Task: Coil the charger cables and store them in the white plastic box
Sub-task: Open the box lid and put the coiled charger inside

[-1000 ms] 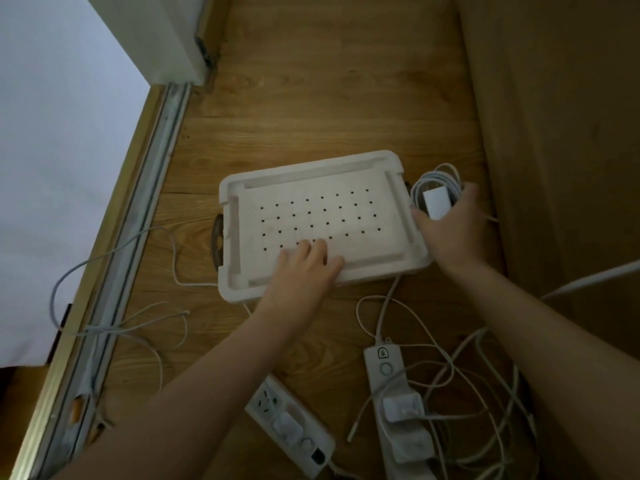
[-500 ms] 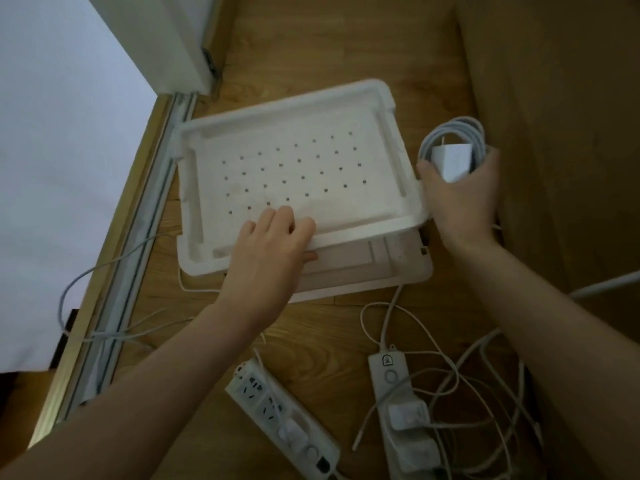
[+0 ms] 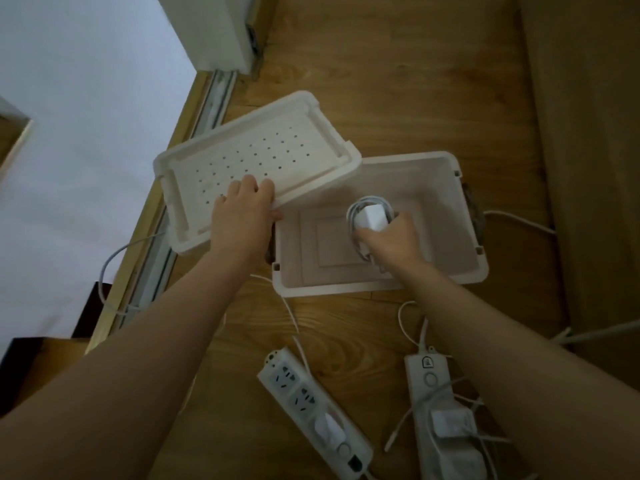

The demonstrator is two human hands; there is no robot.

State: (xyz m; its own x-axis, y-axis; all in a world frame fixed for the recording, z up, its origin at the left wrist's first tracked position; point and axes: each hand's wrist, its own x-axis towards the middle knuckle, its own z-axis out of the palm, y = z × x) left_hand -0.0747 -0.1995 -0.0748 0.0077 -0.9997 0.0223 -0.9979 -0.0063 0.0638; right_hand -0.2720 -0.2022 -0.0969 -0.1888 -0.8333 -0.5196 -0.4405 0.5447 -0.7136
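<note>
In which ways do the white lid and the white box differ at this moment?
The lid has rows of small holes; the box has a floor without holes. The lid is shallow; the box is deeper. The left hand grips the lid, which sits off to the left over one box corner; the right hand holds a coiled charger inside the open box. Both are white plastic.

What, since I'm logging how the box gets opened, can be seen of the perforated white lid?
The lid is white, plastic-looking and rectangular, with a raised rim, notched corners and a recessed panel dotted with rows of small holes. It is off the box, tilted, to the box's left, one corner overlapping the box's far rim. The left hand grips its near edge, fingers on top. Whether it touches the floor cannot be told.
</note>
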